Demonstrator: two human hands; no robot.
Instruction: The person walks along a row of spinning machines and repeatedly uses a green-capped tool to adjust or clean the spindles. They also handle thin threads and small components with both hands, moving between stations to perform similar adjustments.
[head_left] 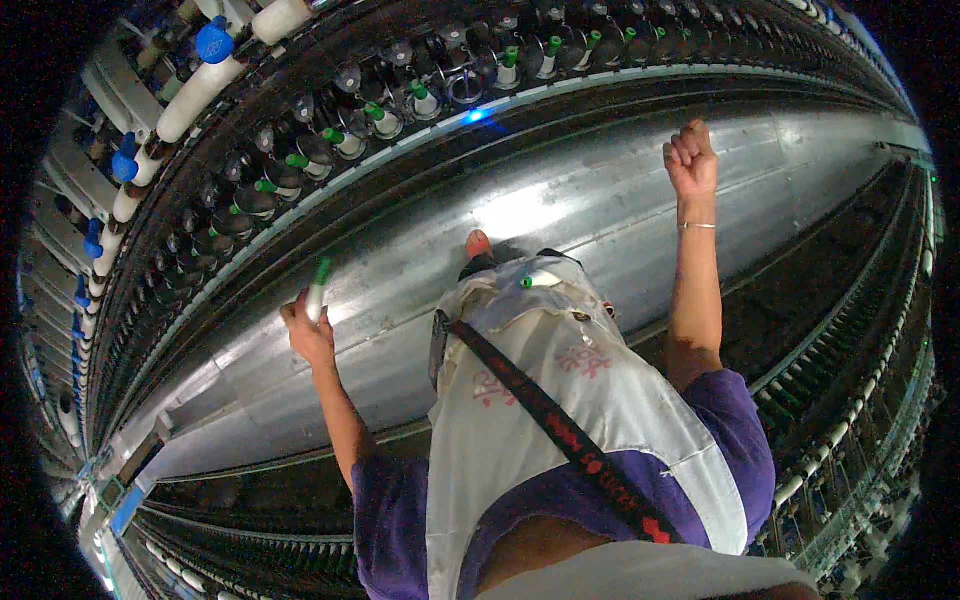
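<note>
My left hand [310,335] is closed around the lower part of a yarn bobbin [316,298], a slim tube with white yarn and a green top pointing up. It is held over the metal floor, apart from the machine on the left. My right hand [691,160] is stretched forward in a fist, knuckles up; whatever its fingers may hold is hidden. Another green-tipped bobbin [540,281] sticks out of the front pocket of my white apron [520,340].
A spinning machine curves along the far side, with a row of green-tipped bobbins [382,120] and a lit blue lamp [477,116]. White yarn rolls [200,100] hang above it. Another machine [810,370] lines the right behind me. The shiny metal floor [590,200] lies between.
</note>
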